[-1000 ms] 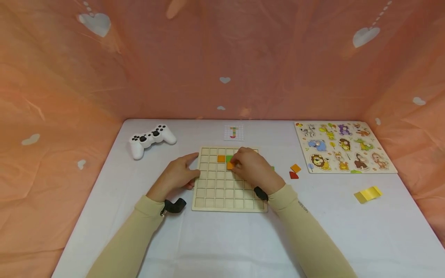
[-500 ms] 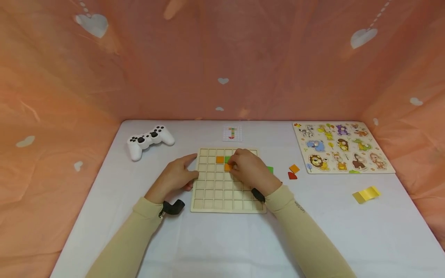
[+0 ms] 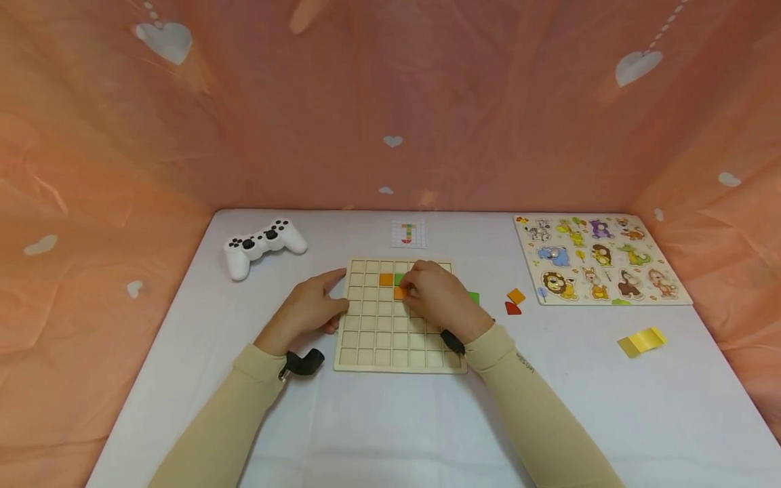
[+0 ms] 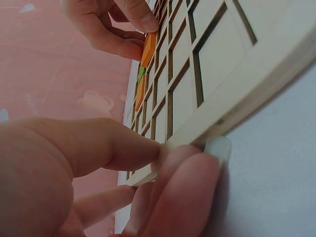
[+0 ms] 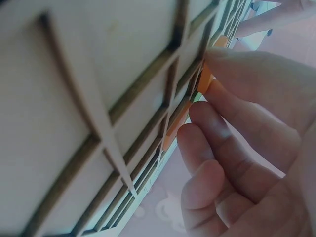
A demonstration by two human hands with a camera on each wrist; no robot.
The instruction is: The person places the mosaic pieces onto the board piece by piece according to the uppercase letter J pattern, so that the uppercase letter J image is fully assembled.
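Note:
A wooden grid board (image 3: pixel 366 341) lies in front of the person. The left hand (image 3: pixel 308 306) grips its left edge; in the left wrist view the thumb and fingers (image 4: pixel 185 192) pinch the rim. The right hand (image 3: pixel 441 295) pinches an orange square tile (image 5: pixel 205 79) at a cell just below a green tile (image 3: pixel 398 278). Left of the green tile sits an orange tile (image 3: pixel 386 279). Another orange tile (image 5: pixel 176 127) shows in the right wrist view; the right hand hides it in the head view.
Right of the board lie a green piece (image 3: pixel 474 297), an orange tile (image 3: pixel 516 296) and a red piece (image 3: pixel 513 308). A pattern card (image 3: pixel 408 234) lies behind the board. Around it are a white game controller (image 3: pixel 264 247), an animal puzzle (image 3: pixel 601 261) and a yellow strip (image 3: pixel 643 342).
The right fingers have lowered slightly over the orange tile, which now shows less in the head view. The left hand has stayed at the board's edge.

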